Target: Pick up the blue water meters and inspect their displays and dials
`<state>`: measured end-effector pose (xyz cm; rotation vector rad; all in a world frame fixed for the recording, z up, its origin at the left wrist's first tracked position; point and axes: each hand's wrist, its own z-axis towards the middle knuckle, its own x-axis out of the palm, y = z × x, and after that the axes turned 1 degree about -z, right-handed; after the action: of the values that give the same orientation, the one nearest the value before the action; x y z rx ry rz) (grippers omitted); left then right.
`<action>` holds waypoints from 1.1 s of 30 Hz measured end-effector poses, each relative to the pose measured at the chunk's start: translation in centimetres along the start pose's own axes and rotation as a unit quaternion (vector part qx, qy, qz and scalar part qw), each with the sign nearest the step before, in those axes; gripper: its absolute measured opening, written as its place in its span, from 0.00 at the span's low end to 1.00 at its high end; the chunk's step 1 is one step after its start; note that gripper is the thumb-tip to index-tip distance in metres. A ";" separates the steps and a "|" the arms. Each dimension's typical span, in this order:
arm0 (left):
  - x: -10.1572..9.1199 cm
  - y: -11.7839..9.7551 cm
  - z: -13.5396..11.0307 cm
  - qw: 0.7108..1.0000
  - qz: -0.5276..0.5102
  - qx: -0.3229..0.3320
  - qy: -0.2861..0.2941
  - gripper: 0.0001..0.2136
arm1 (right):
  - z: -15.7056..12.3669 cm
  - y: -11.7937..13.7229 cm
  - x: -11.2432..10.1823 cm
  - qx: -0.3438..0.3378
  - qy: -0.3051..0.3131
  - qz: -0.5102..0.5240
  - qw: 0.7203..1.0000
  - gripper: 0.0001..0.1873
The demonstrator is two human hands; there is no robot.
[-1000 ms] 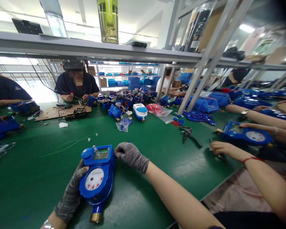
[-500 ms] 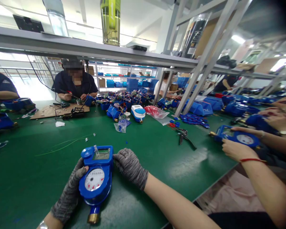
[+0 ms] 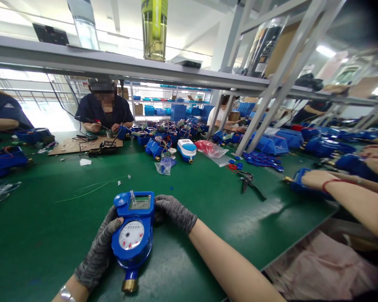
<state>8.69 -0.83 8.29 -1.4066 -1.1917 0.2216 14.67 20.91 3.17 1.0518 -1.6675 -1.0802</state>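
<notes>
A blue water meter [image 3: 146,230] with a white round dial [image 3: 131,235], a small display [image 3: 140,203] and a brass threaded end [image 3: 130,286] lies face up before me, threaded end nearest. A small clear piece [image 3: 132,196] stands at the display's left edge. My left hand [image 3: 101,239], in a grey fingerless glove, grips the meter's left side, thumb on the casing beside the dial. On the upper right side, my gloved right hand [image 3: 173,212] closes against the casing next to the display. Its fingertips are partly hidden behind the edge.
Black pliers [image 3: 248,182] lie to the right on the green table [image 3: 208,197]. Behind are a white-and-blue meter [image 3: 187,150], wired blue housings [image 3: 159,147] and a red bag [image 3: 209,147]. A co-worker's hand [image 3: 316,180] covers another meter at right. A shelf [image 3: 119,63] crosses overhead.
My right fingers have moved from a pinch at the meter's edge to further round its side. Dark digits now show on the display. The co-worker's hand at right now covers their meter's dial.
</notes>
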 end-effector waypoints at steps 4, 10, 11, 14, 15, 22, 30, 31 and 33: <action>0.2 0.0 0.3 1.000 0.003 0.009 0.007 0.38 | -0.6 0.4 0.7 -0.043 -0.033 -0.056 0.997 0.20; 0.7 -1.3 -0.7 0.996 0.078 0.026 0.032 0.31 | -2.0 1.3 2.2 -0.047 -0.096 -0.018 0.994 0.21; 0.8 -1.6 -1.1 0.994 0.101 0.023 0.029 0.32 | -2.2 1.2 2.3 -0.046 -0.104 -0.014 0.993 0.21; 1.1 -1.6 -2.3 0.975 0.218 0.037 0.005 0.41 | -3.1 0.6 2.5 -0.041 -0.143 -0.023 0.989 0.22; 1.1 -1.2 -2.6 0.959 0.274 0.068 -0.005 0.44 | -3.6 0.3 2.6 -0.037 -0.157 -0.027 0.987 0.23; -0.4 0.7 -1.9 0.829 0.508 0.234 -0.018 0.44 | -6.8 0.0 -1.5 0.001 -0.055 -0.083 0.995 0.27; -2.5 -2.4 -0.1 0.747 0.548 0.342 0.158 0.28 | 0.4 2.2 -9.1 -0.099 -0.313 -0.503 0.800 0.16; -2.6 -2.5 0.1 0.749 0.545 0.342 0.158 0.24 | 1.0 2.1 -9.0 -0.098 -0.313 -0.507 0.797 0.15; -2.9 -2.4 0.7 0.754 0.539 0.345 0.145 0.18 | 1.8 1.8 -8.7 -0.094 -0.316 -0.523 0.786 0.13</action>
<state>5.65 -3.18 8.62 -1.2143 0.1334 1.0857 14.95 29.92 2.54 1.6446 -1.3083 -2.4898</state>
